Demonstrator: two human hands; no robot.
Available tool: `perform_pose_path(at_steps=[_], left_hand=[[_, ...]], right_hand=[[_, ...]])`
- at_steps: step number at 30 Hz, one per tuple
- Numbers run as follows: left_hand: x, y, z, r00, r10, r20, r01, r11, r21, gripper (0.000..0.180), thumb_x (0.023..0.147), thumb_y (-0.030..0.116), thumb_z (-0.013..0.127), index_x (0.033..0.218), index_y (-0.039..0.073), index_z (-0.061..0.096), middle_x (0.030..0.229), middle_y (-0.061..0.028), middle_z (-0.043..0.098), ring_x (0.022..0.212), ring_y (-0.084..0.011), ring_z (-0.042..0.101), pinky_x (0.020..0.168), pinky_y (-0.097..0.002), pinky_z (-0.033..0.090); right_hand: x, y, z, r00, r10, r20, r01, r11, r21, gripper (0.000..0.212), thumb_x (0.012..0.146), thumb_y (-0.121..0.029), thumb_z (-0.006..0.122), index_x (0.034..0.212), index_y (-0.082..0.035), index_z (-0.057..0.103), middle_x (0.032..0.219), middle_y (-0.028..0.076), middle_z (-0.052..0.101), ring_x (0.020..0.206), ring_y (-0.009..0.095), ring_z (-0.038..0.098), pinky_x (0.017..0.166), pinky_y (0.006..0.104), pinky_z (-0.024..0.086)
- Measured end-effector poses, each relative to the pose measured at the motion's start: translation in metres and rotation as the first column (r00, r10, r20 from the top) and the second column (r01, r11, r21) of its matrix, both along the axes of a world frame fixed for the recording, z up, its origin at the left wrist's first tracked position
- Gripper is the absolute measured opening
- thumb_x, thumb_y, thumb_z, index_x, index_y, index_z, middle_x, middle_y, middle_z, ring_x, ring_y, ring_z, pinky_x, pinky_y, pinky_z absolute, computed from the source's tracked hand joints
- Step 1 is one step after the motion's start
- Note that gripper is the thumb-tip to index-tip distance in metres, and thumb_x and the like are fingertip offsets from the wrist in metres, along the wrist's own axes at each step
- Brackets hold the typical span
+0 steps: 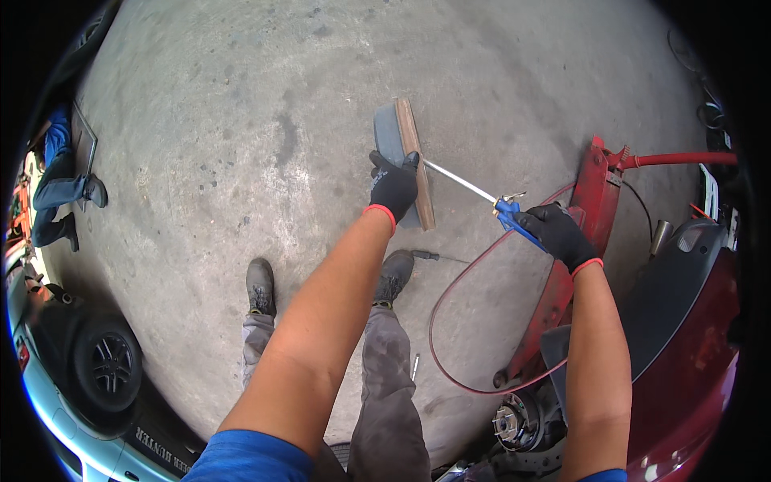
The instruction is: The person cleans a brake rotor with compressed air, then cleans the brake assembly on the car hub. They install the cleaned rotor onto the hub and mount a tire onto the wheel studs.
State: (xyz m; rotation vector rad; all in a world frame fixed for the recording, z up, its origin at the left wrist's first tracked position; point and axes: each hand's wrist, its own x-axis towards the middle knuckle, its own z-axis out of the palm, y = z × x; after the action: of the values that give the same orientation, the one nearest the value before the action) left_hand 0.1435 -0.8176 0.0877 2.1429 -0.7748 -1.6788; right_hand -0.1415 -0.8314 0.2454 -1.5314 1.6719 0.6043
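Wheel hub (514, 422) bare at bottom, beside red car body (691, 361). Red floor jack (574, 241) on concrete floor (241, 120). Right hand (556, 231), gloved, grasps blue air blow gun (510, 215), red hose (450, 321) looping down. Nozzle tip touches flat rectangular filter panel (401, 153); left hand (393, 186), gloved, grips panel edge, held above floor. Far left, another person (60, 181) crouches.

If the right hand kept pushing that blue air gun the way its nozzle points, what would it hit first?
Probably the flat rectangular filter panel in the left hand; the right hand aims the thin metal nozzle there, though depth is unclear.
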Motion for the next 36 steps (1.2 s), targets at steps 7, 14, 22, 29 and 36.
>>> perform_pose_path(at_steps=[7, 14, 22, 29, 36], left_hand=[[-0.011, 0.001, 0.009, 0.999, 0.014, 0.033, -0.015, 0.999, 0.032, 0.104, 0.102, 0.055, 0.056, 0.161, -0.009, -0.002, 0.156, -0.0427, 0.03, 0.138, -0.0534, 0.047, 0.112, -0.051, 0.046], [-0.009, 0.003, 0.003, 1.0, 0.023, -0.005, -0.023, 0.999, -0.027, 0.108, 0.101, 0.057, 0.055, 0.16, -0.011, -0.005, 0.156, -0.0458, 0.027, 0.136, -0.0555, 0.048, 0.111, -0.0514, 0.046], [0.008, 0.006, -0.011, 0.994, 0.061, -0.087, -0.064, 0.998, -0.028, 0.108, 0.101, 0.057, 0.057, 0.161, -0.009, -0.004, 0.158, -0.0425, 0.027, 0.141, -0.0549, 0.043, 0.114, -0.0526, 0.043], [0.007, 0.003, -0.011, 0.996, 0.059, -0.061, -0.061, 0.998, -0.02, 0.106, 0.101, 0.056, 0.057, 0.16, -0.009, -0.001, 0.157, -0.0423, 0.029, 0.14, -0.0558, 0.044, 0.113, -0.0528, 0.044], [0.001, 0.006, 0.002, 0.999, 0.046, -0.021, -0.047, 0.998, -0.047, 0.106, 0.102, 0.057, 0.055, 0.16, -0.01, -0.003, 0.155, -0.0442, 0.03, 0.136, -0.0559, 0.048, 0.111, -0.0516, 0.045]], right_hand=[[-0.009, 0.006, -0.001, 0.998, -0.05, 0.037, 0.048, 0.998, 0.038, 0.046, 0.099, -0.047, 0.064, 0.105, -0.003, 0.078, 0.082, 0.02, 0.069, 0.078, 0.032, 0.068, 0.078, 0.0429, 0.052], [-0.02, 0.01, 0.025, 0.987, -0.15, 0.049, 0.152, 0.988, -0.022, 0.046, 0.097, -0.048, 0.066, 0.102, -0.004, 0.079, 0.076, 0.017, 0.068, 0.071, 0.031, 0.066, 0.07, 0.0427, 0.05], [-0.012, 0.02, 0.014, 0.986, 0.16, -0.044, -0.158, 0.986, 0.045, 0.049, 0.096, -0.054, 0.065, 0.095, -0.007, 0.079, 0.089, 0.019, 0.073, 0.084, 0.036, 0.072, 0.076, 0.0461, 0.054], [0.027, 0.05, -0.066, 0.896, 0.352, -0.269, -0.358, 0.933, 0.03, 0.04, 0.1, -0.042, 0.056, 0.094, -0.007, 0.075, 0.092, 0.018, 0.075, 0.089, 0.036, 0.074, 0.081, 0.0488, 0.058], [0.03, 0.061, -0.092, 0.887, 0.312, -0.339, -0.343, 0.939, -0.034, 0.03, 0.1, -0.03, 0.055, 0.096, -0.007, 0.075, 0.09, 0.018, 0.075, 0.085, 0.037, 0.074, 0.076, 0.0488, 0.058]])
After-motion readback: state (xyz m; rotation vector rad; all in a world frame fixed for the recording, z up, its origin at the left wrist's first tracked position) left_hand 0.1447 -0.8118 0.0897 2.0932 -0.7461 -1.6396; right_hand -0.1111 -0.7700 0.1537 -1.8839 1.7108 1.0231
